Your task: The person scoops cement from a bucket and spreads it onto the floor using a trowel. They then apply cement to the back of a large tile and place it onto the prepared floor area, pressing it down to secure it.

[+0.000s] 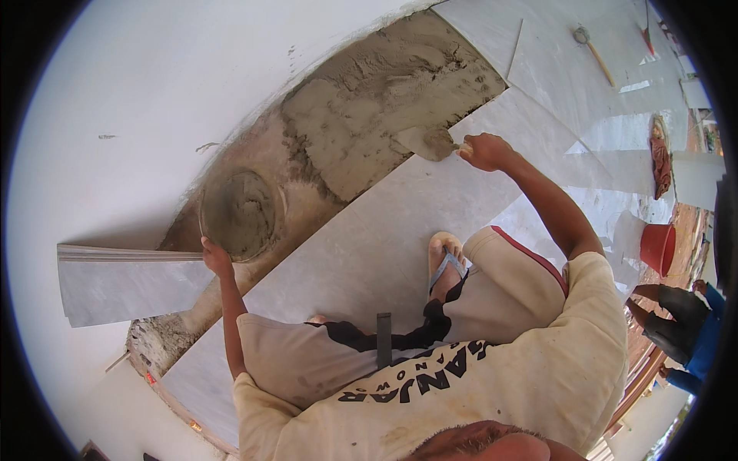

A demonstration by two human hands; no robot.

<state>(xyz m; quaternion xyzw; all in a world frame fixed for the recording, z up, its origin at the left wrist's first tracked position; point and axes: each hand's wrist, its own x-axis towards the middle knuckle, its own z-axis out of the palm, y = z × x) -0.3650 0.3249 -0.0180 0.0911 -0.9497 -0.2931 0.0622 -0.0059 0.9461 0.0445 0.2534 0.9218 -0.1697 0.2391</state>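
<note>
My right hand (486,152) is closed round the handle of a trowel (415,141). A lump of mortar sits on the trowel, which is over the edge between the spread grey mortar (369,123) and the laid floor tiles (338,238). On the left, my left hand (217,257) has its fingers curled at the near rim of a round bucket (203,213) holding wet mortar. The bucket stands on the bare floor strip between the wall and the tiles. A stack of grey tiles (138,284) lies right beside my left hand.
A white wall (138,131) borders the mortar strip. A wooden-handled mallet (596,58) lies on the tiles at the far right, with a reddish-brown cloth (659,157) and a red bucket (658,249) nearer. Another person in blue (703,342) is at the right edge.
</note>
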